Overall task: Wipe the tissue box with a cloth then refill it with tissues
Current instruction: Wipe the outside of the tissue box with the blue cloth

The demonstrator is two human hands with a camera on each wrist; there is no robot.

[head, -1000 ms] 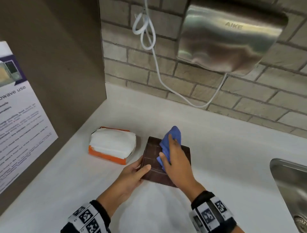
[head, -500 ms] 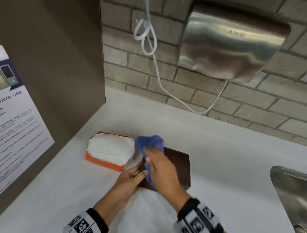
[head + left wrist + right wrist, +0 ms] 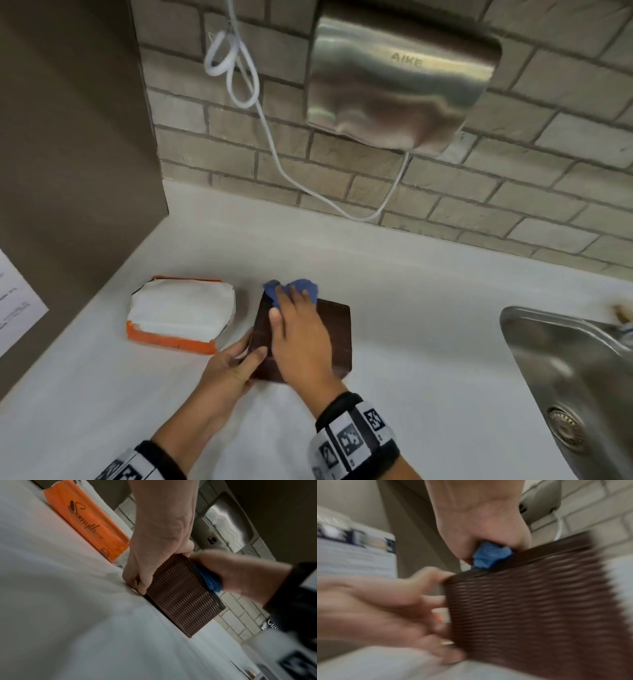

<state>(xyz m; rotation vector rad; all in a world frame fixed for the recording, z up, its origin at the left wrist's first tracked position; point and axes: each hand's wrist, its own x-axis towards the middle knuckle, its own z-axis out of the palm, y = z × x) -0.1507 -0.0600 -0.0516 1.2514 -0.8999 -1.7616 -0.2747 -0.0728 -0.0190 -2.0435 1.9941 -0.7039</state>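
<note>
- A dark brown tissue box [image 3: 334, 329] with woven-textured sides is seen standing on a white counter [image 3: 428, 325], just right of a tissue pack [image 3: 181, 317] in an orange wrapper.
- The near-left corner of the box is gripped by the left hand [image 3: 233, 368]: the thumb is laid on the top edge, while the fingers are curled against the left side down to the counter, as shown in the left wrist view.
- A blue cloth [image 3: 291, 289] is pressed flat onto the top of the box by the right hand [image 3: 301, 342], palm down; the cloth is bunched under the palm and fingers and is seen poking out beyond the fingertips at the far-left edge.
- Whether the cloth is pinched or merely pressed cannot be told for certain; in the blurred right wrist view it is seen tucked up inside the hand.
- Bands with black-and-white square markers are worn on both wrists.
- "Somyth", or something close to it, is read in script on the orange wrapper in the left wrist view.
- "AIKE" is stamped on a steel hand dryer [image 3: 400, 85] mounted on the brick wall, with a white cable [image 3: 239, 78] looped beside it.
- A steel sink [image 3: 575, 373] is set into the counter at right; a printed notice [image 3: 15, 305] at left is too blurred to be read.
</note>
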